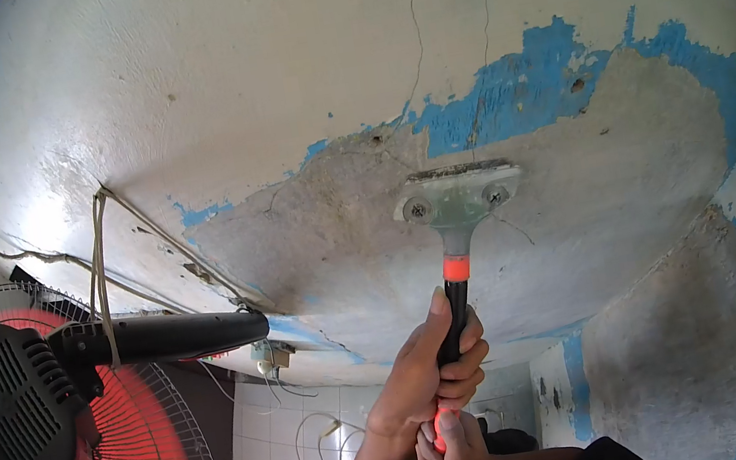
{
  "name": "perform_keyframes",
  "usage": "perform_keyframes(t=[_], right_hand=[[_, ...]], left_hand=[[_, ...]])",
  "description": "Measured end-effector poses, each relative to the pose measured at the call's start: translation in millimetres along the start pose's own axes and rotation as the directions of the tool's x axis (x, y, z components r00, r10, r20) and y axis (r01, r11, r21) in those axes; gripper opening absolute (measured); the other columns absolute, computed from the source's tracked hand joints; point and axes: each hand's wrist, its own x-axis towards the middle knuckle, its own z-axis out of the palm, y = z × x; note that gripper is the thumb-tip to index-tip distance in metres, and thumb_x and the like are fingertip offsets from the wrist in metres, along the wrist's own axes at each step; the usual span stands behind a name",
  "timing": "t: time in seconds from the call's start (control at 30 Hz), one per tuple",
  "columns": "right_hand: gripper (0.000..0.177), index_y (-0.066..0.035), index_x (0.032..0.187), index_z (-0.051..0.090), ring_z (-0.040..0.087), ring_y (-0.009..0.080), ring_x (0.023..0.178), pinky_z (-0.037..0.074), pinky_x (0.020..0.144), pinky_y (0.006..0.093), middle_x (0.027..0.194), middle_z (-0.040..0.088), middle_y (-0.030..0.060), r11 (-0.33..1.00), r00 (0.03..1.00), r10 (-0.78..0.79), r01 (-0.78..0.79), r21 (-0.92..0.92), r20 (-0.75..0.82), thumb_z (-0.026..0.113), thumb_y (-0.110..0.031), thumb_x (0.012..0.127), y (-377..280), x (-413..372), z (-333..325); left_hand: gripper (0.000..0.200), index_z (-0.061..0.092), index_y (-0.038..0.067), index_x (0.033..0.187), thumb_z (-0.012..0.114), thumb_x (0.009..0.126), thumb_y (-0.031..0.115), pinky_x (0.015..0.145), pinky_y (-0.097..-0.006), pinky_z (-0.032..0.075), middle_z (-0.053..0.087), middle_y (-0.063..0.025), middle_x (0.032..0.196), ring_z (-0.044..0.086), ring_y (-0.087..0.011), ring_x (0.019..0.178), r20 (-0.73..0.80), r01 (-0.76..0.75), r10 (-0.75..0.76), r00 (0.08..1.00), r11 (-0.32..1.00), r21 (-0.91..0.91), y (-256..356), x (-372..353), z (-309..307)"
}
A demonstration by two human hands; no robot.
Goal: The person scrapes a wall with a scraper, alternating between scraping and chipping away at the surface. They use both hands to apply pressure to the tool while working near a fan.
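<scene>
A long-handled scraper with a wide blade and two screws in its pale head stands upright in the middle of the head view. Its blade edge lies against the peeling plaster surface, just below a patch of blue paint. My left hand is wrapped round the black upper part of the handle, thumb along it. Lower down, my right hand is closed round the orange end of the same handle. Grey plaster shows bare around the blade, with cream paint above.
On the left, a black fan with a wire cage and red blades hangs by a cord from the surface. A cable runs along the left edge. Thin cracks cross the cream paint. White tiles show below.
</scene>
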Motion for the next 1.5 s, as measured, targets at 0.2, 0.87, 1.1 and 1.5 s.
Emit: perform_keyframes(t=[0.2, 0.87, 1.1, 1.5], right_hand=[[0.051, -0.004, 0.085, 0.040, 0.038, 0.0163, 0.037, 0.032, 0.036, 0.0270, 0.053, 0.039, 0.0056, 1.000, 1.000, -0.010, 0.010, 0.005, -0.010, 0.034, -0.053, 0.100, -3.1, 6.3, 1.7], [0.055, -0.006, 0.083, 0.040, 0.039, 0.0160, 0.036, 0.030, 0.036, 0.0270, 0.051, 0.039, 0.0047, 0.999, 0.999, -0.036, 0.036, -0.034, -0.005, 0.033, -0.058, 0.098, 1.9, 10.4, -2.2], [0.055, -0.006, 0.083, 0.040, 0.038, 0.0152, 0.037, 0.030, 0.036, 0.0267, 0.051, 0.038, 0.0040, 1.000, 1.000, 0.027, -0.027, -0.015, -0.015, 0.032, -0.058, 0.098, 13.3, 2.9, 6.2], [0.055, -0.007, 0.083, 0.039, 0.039, 0.0169, 0.038, 0.030, 0.037, 0.0273, 0.052, 0.037, 0.0048, 0.991, 0.995, 0.049, -0.059, 0.120, 0.084, 0.034, -0.060, 0.097, 19.9, 9.7, 29.5]], left_hand=[[0.058, 0.038, 0.012, 0.076, 0.024, 0.097, 0.064, 0.032, -0.0196, 0.017, 0.025, 0.0067, 0.053, 0.016, -0.0026, 0.039, -0.027, 0.008, -0.006, 1.000, 0.998, 0.068, 9.8, 2.9, 7.3], [0.056, 0.038, 0.013, 0.076, 0.026, 0.097, 0.063, 0.033, -0.0203, 0.016, 0.025, 0.0067, 0.054, 0.016, -0.0027, 0.040, -0.022, -0.004, 0.008, 1.000, 0.985, 0.174, 13.9, 3.0, 9.2], [0.054, 0.038, 0.014, 0.077, 0.026, 0.098, 0.063, 0.032, -0.0199, 0.016, 0.026, 0.0069, 0.054, 0.018, -0.0023, 0.040, -0.025, 0.001, 0.001, 1.000, 0.997, 0.083, 5.9, -5.2, -4.4], [0.053, 0.038, 0.012, 0.079, 0.028, 0.098, 0.061, 0.033, -0.0195, 0.019, 0.027, 0.0068, 0.056, 0.023, -0.0026, 0.040, 0.040, 0.079, -0.080, 0.996, 0.996, 0.042, 23.6, -19.4, -16.2]])
